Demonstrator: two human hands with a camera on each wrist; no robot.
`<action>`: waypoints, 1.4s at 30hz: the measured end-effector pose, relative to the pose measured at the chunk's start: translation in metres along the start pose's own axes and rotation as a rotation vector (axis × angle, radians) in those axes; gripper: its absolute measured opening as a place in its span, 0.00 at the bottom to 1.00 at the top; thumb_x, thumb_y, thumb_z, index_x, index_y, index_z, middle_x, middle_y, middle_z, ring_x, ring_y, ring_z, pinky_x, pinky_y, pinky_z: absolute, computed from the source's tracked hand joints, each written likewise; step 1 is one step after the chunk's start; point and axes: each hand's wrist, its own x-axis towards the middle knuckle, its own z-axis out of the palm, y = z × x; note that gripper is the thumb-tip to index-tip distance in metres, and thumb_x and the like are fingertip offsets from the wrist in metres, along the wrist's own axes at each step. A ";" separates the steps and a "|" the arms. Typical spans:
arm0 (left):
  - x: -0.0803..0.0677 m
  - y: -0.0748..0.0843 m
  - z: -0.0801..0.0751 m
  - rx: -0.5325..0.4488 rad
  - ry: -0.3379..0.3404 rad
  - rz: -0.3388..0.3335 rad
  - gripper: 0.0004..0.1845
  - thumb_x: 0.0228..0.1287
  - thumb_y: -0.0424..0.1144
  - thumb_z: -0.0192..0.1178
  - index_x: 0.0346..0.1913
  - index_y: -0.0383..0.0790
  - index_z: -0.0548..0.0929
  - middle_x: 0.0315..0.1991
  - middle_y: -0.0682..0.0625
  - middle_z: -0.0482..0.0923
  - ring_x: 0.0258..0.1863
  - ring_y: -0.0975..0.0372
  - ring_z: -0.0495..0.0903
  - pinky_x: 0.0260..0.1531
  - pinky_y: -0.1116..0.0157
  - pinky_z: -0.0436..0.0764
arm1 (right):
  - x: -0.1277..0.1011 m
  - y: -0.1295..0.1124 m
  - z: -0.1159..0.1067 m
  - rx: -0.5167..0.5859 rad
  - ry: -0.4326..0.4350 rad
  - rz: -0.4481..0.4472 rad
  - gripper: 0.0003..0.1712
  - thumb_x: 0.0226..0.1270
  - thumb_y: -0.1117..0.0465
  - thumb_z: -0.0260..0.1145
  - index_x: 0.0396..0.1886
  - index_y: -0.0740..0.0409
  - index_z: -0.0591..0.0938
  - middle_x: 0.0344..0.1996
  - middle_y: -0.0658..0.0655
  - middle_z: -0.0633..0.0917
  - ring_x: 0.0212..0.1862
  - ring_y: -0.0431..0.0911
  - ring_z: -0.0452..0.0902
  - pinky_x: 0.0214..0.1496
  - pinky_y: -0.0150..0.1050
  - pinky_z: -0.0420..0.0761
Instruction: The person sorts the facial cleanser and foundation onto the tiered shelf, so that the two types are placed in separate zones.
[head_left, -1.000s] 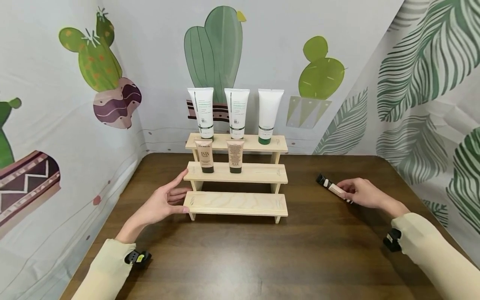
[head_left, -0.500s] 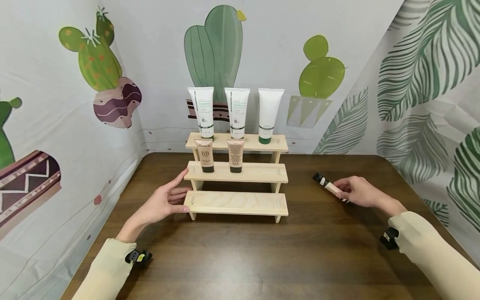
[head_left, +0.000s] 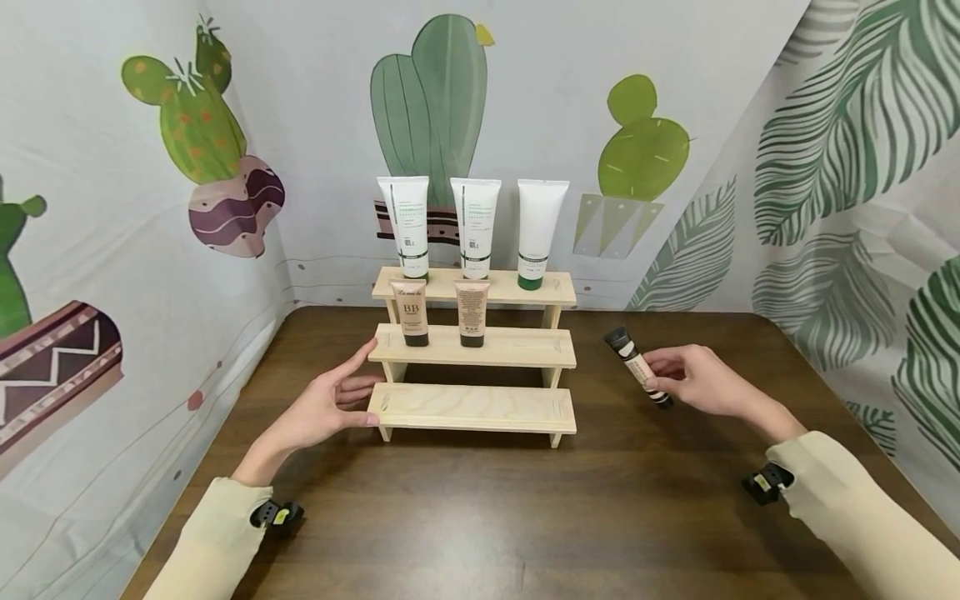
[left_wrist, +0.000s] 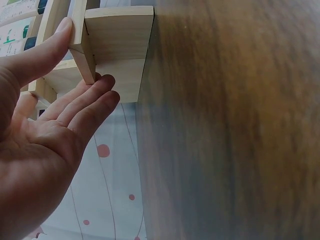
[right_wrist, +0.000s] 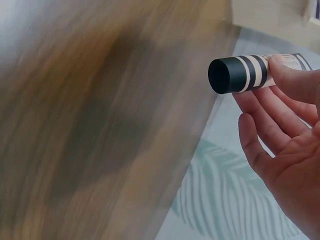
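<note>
At the left end of a three-step wooden display stand [head_left: 472, 406], my left hand [head_left: 318, 408] holds on, its thumb at the front corner of the bottom step and its index fingertip at the middle step. In the left wrist view, the board end of the stand [left_wrist: 84, 45] lies between thumb and fingers. My right hand [head_left: 697, 379] pinches a beige cream tube [head_left: 636, 368] with black ends and stripes, tilted above the table right of the stand. Its round black cap points away from the fingers in the right wrist view, where the tube [right_wrist: 252, 72] partly hides behind the thumb.
Three white tubes, among them a green-capped tube [head_left: 540, 233], stand on the top step. On the middle step stand two beige BB cream tubes, one at the left [head_left: 410, 312], one near the centre [head_left: 472, 312]. A printed cloth [head_left: 322, 150] hangs behind the brown table [head_left: 450, 517].
My right hand has moved left toward the stand with the cream tube, which has risen and turned more upright. The left hand keeps its place on the stand.
</note>
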 end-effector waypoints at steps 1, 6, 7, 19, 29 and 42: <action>0.000 0.000 0.000 0.000 0.001 0.001 0.58 0.46 0.29 0.74 0.75 0.61 0.49 0.66 0.40 0.65 0.57 0.50 0.74 0.55 0.54 0.75 | 0.001 -0.003 0.000 0.006 0.004 -0.002 0.19 0.58 0.66 0.71 0.49 0.66 0.81 0.33 0.52 0.86 0.35 0.43 0.83 0.33 0.33 0.82; 0.001 -0.001 0.000 0.002 0.005 0.008 0.58 0.46 0.29 0.74 0.75 0.61 0.49 0.70 0.45 0.58 0.57 0.51 0.74 0.54 0.55 0.76 | 0.003 -0.016 0.003 0.072 0.012 0.007 0.19 0.60 0.64 0.70 0.51 0.66 0.81 0.35 0.53 0.86 0.38 0.44 0.83 0.36 0.33 0.82; 0.000 -0.001 0.000 0.003 0.005 0.007 0.58 0.46 0.30 0.74 0.75 0.61 0.49 0.71 0.46 0.57 0.57 0.50 0.74 0.53 0.54 0.76 | 0.004 -0.019 0.003 0.087 0.012 0.012 0.19 0.61 0.64 0.69 0.51 0.66 0.81 0.36 0.54 0.86 0.39 0.45 0.83 0.36 0.33 0.82; 0.000 -0.004 0.000 0.011 -0.001 0.016 0.58 0.46 0.31 0.75 0.75 0.61 0.49 0.68 0.42 0.62 0.57 0.50 0.74 0.54 0.53 0.75 | 0.012 -0.055 0.011 0.200 0.091 -0.012 0.19 0.59 0.64 0.71 0.50 0.64 0.82 0.36 0.54 0.87 0.39 0.47 0.84 0.37 0.31 0.82; -0.001 -0.003 0.000 0.013 0.002 0.009 0.58 0.46 0.32 0.75 0.75 0.61 0.49 0.69 0.43 0.61 0.57 0.50 0.74 0.54 0.53 0.75 | 0.025 -0.124 0.008 0.334 0.153 0.011 0.18 0.58 0.70 0.70 0.50 0.69 0.81 0.39 0.62 0.86 0.44 0.49 0.83 0.43 0.32 0.82; 0.000 -0.002 0.000 0.013 0.004 0.010 0.58 0.46 0.31 0.74 0.75 0.61 0.49 0.65 0.40 0.66 0.57 0.50 0.74 0.55 0.53 0.74 | 0.061 -0.150 0.023 0.430 0.264 -0.032 0.17 0.59 0.71 0.69 0.49 0.67 0.82 0.37 0.62 0.86 0.42 0.52 0.84 0.40 0.32 0.83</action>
